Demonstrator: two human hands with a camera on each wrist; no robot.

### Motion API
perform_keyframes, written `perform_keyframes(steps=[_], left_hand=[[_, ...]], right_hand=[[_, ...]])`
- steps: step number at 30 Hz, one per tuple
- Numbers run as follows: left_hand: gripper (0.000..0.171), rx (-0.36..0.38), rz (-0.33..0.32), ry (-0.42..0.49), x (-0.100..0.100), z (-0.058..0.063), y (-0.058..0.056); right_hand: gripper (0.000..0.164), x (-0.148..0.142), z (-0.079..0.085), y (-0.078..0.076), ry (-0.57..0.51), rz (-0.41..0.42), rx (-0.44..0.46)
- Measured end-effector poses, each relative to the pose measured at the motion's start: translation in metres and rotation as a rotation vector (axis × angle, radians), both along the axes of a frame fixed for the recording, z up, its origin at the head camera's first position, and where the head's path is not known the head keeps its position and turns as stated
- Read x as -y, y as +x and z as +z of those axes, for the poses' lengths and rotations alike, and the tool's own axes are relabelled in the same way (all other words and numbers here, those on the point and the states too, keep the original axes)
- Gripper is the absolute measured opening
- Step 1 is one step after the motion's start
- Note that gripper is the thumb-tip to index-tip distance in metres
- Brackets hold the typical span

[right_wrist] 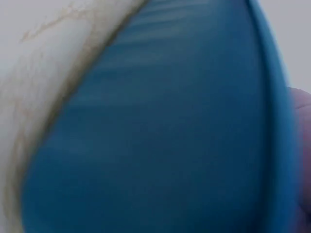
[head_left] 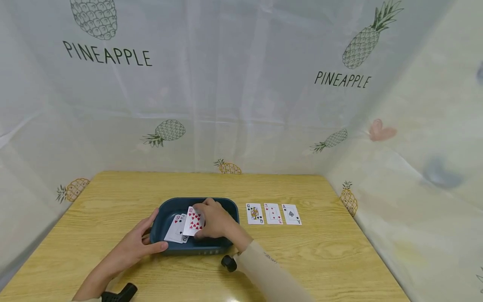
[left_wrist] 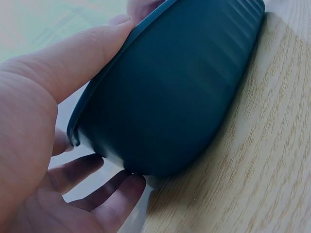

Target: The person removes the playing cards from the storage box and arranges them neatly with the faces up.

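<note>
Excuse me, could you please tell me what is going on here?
Someone is handling playing cards at a table. The left grip steadies the left end of a blue bin, while the right grip holds the ten of hearts in or just above it. Other cards lie inside, and three cards lie face up in a row to the bin's right.

- A wood-grain table [head_left: 332, 260], yellowish.
- A pale sheet [head_left: 230, 75] hanging beyond the table's far edge.
- Dark "PINEAPPLE" lettering [head_left: 107, 53] on it, left and right, under green pineapple prints [head_left: 361, 47].
- A yellow pineapple print [head_left: 230, 168] just past the far edge.
- A pink heart [head_left: 381, 131] and blurred blue patch [head_left: 442, 173] at right.
</note>
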State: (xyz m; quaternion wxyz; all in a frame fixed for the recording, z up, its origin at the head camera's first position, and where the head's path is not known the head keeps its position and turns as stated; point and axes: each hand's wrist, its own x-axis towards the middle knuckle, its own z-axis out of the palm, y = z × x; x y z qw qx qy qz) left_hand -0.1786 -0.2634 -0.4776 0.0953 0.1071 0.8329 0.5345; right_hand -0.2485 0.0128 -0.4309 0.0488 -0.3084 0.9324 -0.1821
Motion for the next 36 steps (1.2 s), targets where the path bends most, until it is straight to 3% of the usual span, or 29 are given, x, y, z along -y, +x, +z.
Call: perform_keyframes(steps=[12,20,26,36], left_hand=[[0.111,0.009,0.009,-0.011,-0.001,0.001,-0.001],[0.111,0.011,0.008,-0.008,0.000,-0.001,-0.001],[0.111,0.030,0.010,0.004,0.000,-0.003,0.001],[0.112,0.032,0.010,0.006,-0.001,0.001,0.000]], right_hand=[[0.084,-0.069,0.048,0.000,-0.012,0.008,-0.011],[0.085,-0.129,0.068,-0.004,-0.034,0.031,-0.014],[0.086,-0.178,0.069,-0.008,-0.007,0.022,-0.039],[0.083,-0.261,0.053,-0.019,0.051,-0.011,-0.028]])
